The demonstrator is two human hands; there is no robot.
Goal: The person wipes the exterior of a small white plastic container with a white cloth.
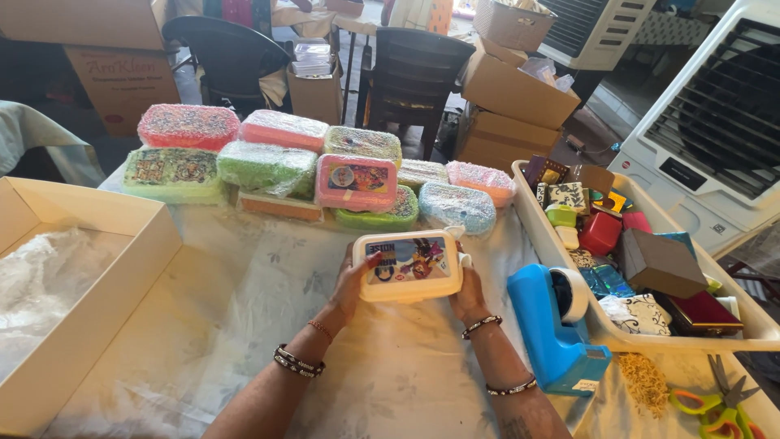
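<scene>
Both my hands hold a cream plastic lunch box [409, 265] with a colourful picture on its lid, just above the cloth-covered table [268, 325]. My left hand [354, 283] grips its left end with the thumb on the lid. My right hand [470, 291] clasps its right end from beneath. Behind the box lie several lunch boxes wrapped in bubble wrap [268, 167], pink, green and blue, stacked in rows.
A large open cardboard box [97, 317] with plastic lining sits at the left. A blue tape dispenser [556, 325] stands right of my hands. A white tray [561, 268] holds small boxes and trinkets. Scissors [719, 402] lie at bottom right. Chairs, cartons and air coolers stand behind.
</scene>
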